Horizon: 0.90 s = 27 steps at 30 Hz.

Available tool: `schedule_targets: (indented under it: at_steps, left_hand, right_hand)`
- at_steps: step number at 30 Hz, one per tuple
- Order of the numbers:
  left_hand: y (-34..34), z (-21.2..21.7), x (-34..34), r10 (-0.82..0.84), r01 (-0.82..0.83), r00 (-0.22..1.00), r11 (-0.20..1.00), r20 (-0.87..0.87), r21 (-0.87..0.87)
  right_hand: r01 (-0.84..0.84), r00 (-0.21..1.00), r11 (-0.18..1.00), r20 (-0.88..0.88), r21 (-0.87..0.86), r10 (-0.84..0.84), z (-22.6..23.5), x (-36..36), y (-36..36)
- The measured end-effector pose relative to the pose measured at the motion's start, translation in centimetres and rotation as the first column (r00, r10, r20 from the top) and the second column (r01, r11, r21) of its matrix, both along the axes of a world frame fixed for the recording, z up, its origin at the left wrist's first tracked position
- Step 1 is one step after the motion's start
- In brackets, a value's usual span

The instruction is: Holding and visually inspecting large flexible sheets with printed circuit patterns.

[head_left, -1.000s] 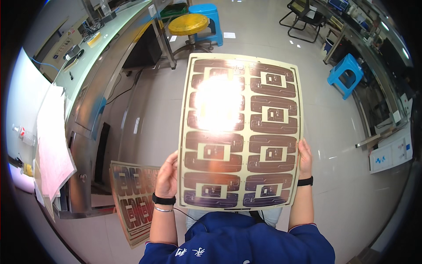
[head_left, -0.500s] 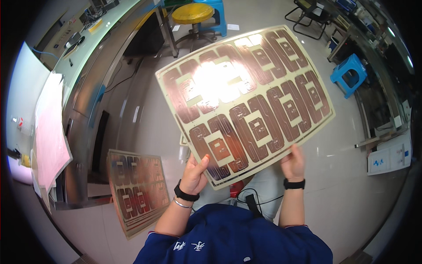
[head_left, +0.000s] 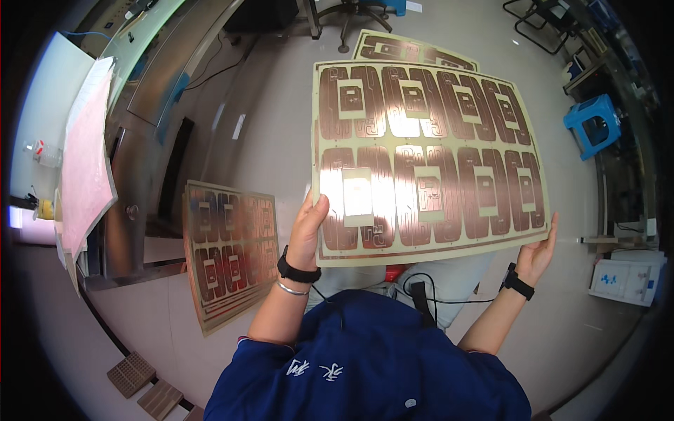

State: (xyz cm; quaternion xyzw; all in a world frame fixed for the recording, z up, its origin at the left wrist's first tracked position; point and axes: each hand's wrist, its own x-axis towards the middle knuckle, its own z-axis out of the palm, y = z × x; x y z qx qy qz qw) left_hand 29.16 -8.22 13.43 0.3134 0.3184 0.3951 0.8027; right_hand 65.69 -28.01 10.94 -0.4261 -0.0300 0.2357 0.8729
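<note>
Left hand and right hand each grip a lower corner of a large copper-patterned sheet, held flat in front so light glances off its face. A similar stack of sheets lies just beside the left hand.

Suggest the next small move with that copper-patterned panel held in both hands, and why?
Probably lower it flat. The left hand grips the near left corner of the copper-patterned panel and the right hand only cradles the near right edge, so the wide sheet hangs unsupported ahead. Another panel lies on the floor beyond it, a stack at left.
</note>
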Motion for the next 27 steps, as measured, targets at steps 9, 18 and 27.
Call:
schedule_targets:
  at_steps: [9,18,27]
  left_hand:
    - [0.3,-1.2,-1.2,0.033,-0.033,0.999,0.999,0.028,-0.003]
    - [0.8,-1.1,-1.7,0.054,-0.054,0.998,0.998,0.023,-0.012]
    - [1.4,-1.5,-2.7,0.036,-0.035,0.998,0.999,0.06,-0.013]
  right_hand:
    - [0.032,0.998,0.999,0.049,-0.01,-0.032,0.7,-1.1,0.7]
    - [0.035,0.991,0.997,0.128,0.074,-0.045,2.2,-2.4,1.4]
    - [0.038,0.989,0.995,0.136,0.095,-0.05,2.6,-2.8,1.6]
